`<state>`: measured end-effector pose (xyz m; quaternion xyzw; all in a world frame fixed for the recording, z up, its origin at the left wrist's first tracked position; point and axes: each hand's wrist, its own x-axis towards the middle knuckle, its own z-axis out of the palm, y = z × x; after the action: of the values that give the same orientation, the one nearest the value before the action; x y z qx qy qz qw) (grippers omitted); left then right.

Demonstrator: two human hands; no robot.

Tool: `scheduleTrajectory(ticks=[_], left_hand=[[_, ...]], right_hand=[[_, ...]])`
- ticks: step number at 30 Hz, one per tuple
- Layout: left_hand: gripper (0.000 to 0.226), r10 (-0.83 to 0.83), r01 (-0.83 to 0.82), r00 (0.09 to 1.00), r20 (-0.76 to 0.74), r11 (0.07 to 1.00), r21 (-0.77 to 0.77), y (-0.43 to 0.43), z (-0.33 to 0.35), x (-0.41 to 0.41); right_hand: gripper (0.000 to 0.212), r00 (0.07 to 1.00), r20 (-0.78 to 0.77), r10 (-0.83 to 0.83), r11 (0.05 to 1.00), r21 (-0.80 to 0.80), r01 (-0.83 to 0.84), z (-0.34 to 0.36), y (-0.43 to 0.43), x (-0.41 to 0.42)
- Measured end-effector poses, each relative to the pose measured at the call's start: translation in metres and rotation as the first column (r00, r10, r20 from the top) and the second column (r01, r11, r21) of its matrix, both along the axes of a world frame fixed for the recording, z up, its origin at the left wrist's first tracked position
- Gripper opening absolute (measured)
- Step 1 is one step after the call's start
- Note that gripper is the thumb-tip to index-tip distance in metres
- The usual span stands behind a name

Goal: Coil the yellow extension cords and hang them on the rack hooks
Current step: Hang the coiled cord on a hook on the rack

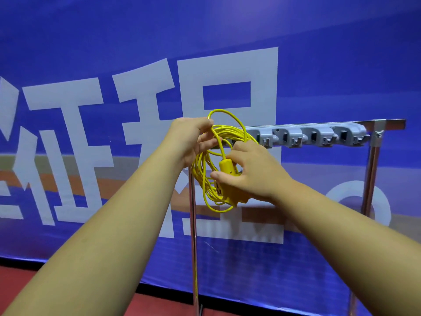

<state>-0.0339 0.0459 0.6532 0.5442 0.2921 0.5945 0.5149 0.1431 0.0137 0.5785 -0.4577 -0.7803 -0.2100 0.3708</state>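
Observation:
A coiled yellow extension cord [206,179] hangs between my hands in front of the rack's left end. My left hand [193,137] grips the top of the coil, with one loop standing up above the fingers. My right hand [248,172] pinches the cord's yellow plug and socket block [227,179] at the lower right of the coil. The grey hook rail [319,135] runs to the right behind my hands, with several grey hooks bare; its left part is hidden by my hands and the coil.
The rail sits on a metal frame with a left post [193,247] and a right post [370,179]. A blue banner [91,53] with large white characters fills the background. A red floor strip [22,279] shows at the bottom left.

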Motion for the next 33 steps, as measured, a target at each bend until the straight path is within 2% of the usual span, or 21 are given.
scheduleTrajectory(ticks=[3,7,9,12,15,20,22,24,25,26,28,29,30,31,32,33], left_hand=[[0.016,0.043,-0.042,0.999,0.021,0.999,-0.03,-0.004,0.008,0.006],[0.026,0.106,-0.096,0.987,0.117,0.992,-0.082,-0.003,0.013,0.005],[0.028,0.13,-0.118,0.984,0.118,0.988,-0.099,-0.001,0.013,0.004],[0.024,0.196,-0.195,0.981,0.001,0.978,-0.07,0.001,0.011,0.004],[0.019,0.162,-0.163,0.986,-0.042,0.986,-0.021,0.007,0.011,0.002],[0.029,0.16,-0.127,0.938,-0.306,0.984,0.126,0.007,0.01,0.002],[0.036,0.255,-0.162,0.858,-0.445,0.958,0.236,0.008,0.003,0.001],[0.03,0.401,-0.223,0.724,-0.561,0.906,0.359,0.007,-0.005,0.002],[0.025,0.416,-0.239,0.702,-0.578,0.902,0.359,0.005,-0.008,0.003],[0.02,0.372,-0.224,0.721,-0.585,0.924,0.311,0.001,-0.01,0.003],[0.017,0.133,-0.075,0.812,-0.569,0.989,0.123,-0.01,-0.017,0.005],[0.022,-0.028,0.042,0.862,-0.507,0.999,0.015,-0.013,-0.02,0.004],[0.037,-0.189,0.178,0.886,-0.423,0.982,-0.066,-0.017,-0.023,0.002],[0.055,-0.316,0.299,0.879,-0.356,0.949,-0.105,-0.02,-0.025,-0.001],[0.066,-0.377,0.367,0.862,-0.339,0.925,-0.096,-0.022,-0.027,-0.005],[0.064,-0.366,0.376,0.853,-0.372,0.925,-0.05,-0.021,-0.029,-0.007]], right_hand=[[0.047,0.986,-0.163,0.023,0.995,-0.095,-0.039,0.002,-0.004,-0.002],[0.03,0.897,-0.436,-0.079,0.964,-0.262,-0.042,0.009,-0.009,0.002],[0.028,0.866,-0.49,-0.101,0.96,-0.277,-0.045,0.016,-0.011,0.008],[0.034,0.881,-0.457,-0.123,0.974,-0.225,0.019,0.028,-0.013,0.012],[0.033,0.871,-0.466,-0.154,0.962,-0.271,0.025,0.037,-0.012,0.014],[0.04,0.725,-0.672,-0.154,0.926,-0.354,-0.131,0.042,-0.007,0.013],[0.042,0.672,-0.722,-0.165,0.922,-0.355,-0.156,0.042,-0.007,0.011],[0.044,0.658,-0.731,-0.182,0.921,-0.36,-0.145,0.043,-0.005,0.009],[0.045,0.653,-0.734,-0.186,0.92,-0.364,-0.146,0.044,-0.006,0.007],[0.044,0.637,-0.748,-0.186,0.916,-0.367,-0.163,0.045,-0.008,0.005],[0.038,0.559,-0.817,-0.143,0.893,-0.35,-0.284,0.048,-0.011,0.0],[0.033,0.527,-0.841,-0.12,0.877,-0.339,-0.342,0.049,-0.011,-0.001],[0.031,0.516,-0.85,-0.109,0.866,-0.336,-0.371,0.052,-0.012,-0.004],[0.034,0.516,-0.849,-0.112,0.863,-0.341,-0.374,0.053,-0.012,-0.006],[0.042,0.503,-0.855,-0.128,0.866,-0.343,-0.363,0.055,-0.01,-0.007],[0.053,0.491,-0.857,-0.157,0.872,-0.354,-0.339,0.057,-0.008,-0.009]])
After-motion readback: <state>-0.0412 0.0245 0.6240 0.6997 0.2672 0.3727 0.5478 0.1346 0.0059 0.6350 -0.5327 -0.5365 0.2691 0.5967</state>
